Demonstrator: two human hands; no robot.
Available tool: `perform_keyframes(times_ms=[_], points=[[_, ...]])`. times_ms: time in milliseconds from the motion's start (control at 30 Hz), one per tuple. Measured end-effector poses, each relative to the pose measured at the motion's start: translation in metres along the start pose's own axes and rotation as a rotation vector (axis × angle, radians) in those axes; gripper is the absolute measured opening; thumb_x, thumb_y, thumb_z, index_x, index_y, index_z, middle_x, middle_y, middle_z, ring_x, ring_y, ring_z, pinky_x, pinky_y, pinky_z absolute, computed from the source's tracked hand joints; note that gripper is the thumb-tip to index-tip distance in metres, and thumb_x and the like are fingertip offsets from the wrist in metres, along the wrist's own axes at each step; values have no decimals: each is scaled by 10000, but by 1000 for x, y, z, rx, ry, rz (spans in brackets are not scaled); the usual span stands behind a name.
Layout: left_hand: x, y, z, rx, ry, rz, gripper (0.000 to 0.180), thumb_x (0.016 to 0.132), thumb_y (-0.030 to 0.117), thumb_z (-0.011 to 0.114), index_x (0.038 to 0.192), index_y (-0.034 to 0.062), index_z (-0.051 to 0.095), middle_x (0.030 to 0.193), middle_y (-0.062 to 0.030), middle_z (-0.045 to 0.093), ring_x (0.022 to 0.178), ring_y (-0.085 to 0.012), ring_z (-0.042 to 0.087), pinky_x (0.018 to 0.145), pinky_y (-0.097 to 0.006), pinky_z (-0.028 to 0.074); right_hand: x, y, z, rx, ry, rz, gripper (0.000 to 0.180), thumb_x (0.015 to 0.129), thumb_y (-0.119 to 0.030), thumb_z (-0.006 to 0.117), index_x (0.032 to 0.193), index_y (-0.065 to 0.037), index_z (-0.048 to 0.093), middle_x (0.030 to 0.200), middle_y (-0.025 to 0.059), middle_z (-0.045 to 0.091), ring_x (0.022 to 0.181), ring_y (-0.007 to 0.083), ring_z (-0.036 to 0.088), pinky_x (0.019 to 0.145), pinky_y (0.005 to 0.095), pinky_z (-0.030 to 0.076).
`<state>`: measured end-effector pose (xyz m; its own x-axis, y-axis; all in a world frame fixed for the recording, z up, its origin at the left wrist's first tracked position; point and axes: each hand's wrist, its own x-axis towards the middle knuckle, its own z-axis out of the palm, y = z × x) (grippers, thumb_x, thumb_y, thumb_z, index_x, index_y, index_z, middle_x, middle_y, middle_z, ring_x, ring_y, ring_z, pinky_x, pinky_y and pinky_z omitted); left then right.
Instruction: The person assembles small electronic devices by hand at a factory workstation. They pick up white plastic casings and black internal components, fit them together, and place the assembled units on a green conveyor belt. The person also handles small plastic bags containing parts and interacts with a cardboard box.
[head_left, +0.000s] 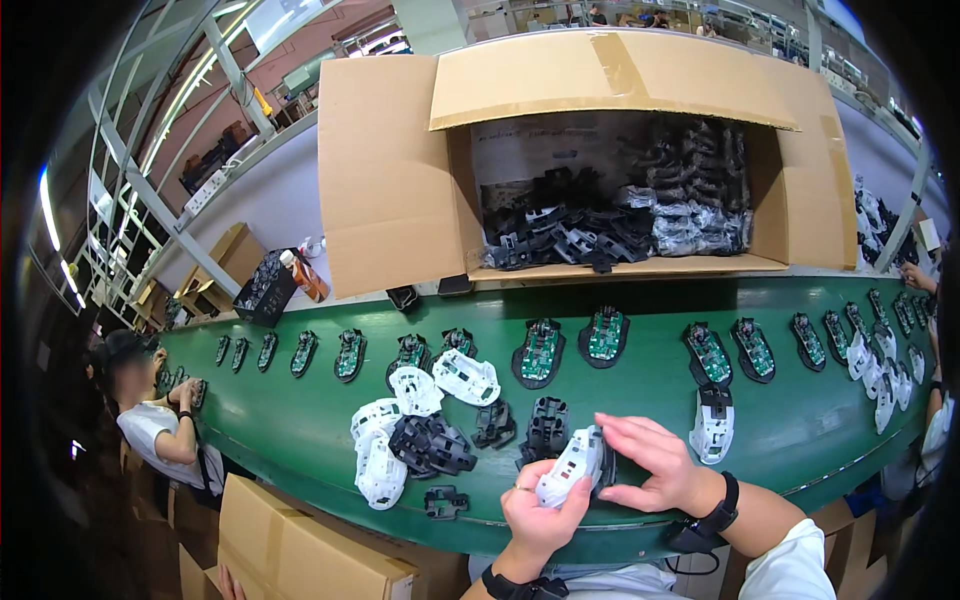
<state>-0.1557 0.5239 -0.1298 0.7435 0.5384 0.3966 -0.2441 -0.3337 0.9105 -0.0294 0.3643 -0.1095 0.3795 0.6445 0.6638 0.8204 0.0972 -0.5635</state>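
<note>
Near the front edge of the belt, my left hand (543, 514) is closed round a white computer mouse shell (571, 468) with a dark part along its right side. My right hand (655, 466) cups that dark side, thumb below and fingers above. Just behind them lies a black plastic mouse frame (547, 422). To the left is a pile of black frames (432, 446) beside several white mouse shells (380, 470). One white shell with a black top (712, 425) rests to the right of my hands. What lies between my right fingers is partly hidden.
Mouse bases with green circuit boards (541, 352) stand in a row along the green belt (270, 400). Behind it, an open cardboard box (620, 262) holds black parts and bagged pieces. Another carton (300, 550) sits at front left. Co-workers (165, 430) sit at both ends.
</note>
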Motion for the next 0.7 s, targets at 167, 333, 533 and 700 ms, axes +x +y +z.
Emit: perform_keyframes(times_ms=[167,333,533,700], points=[[-2,-7,-6,-26,-65,1,399,784,217,893,1010,-26,671,817,-84,742,709,-108,692,636,-271,561,2,0,9,17,-42,93,668,749,-246,894,1289,48,632,1373,265,601,1173,395,648,991,429,531],[5,11,-10,88,-135,119,452,787,344,894,990,2,678,797,-98,721,652,-141,684,613,-289,551,-18,1,8,560,-221,709,845,749,-318,916,1383,31,480,1184,94,660,1097,166,628,951,357,527],[3,16,-12,-53,-119,10,448,768,315,893,974,13,633,755,-116,675,628,-264,687,585,-347,537,-37,-11,31,402,70,705,829,798,-474,838,1335,33,461,1100,64,556,992,152,565,858,301,471],[-1,40,-27,301,-92,301,382,723,201,735,1020,-6,613,1046,-193,586,924,-380,562,830,-450,437,-47,11,22,40,-87,192,721,887,-369,764,1375,71,467,1213,165,593,1090,271,602,957,387,483]])
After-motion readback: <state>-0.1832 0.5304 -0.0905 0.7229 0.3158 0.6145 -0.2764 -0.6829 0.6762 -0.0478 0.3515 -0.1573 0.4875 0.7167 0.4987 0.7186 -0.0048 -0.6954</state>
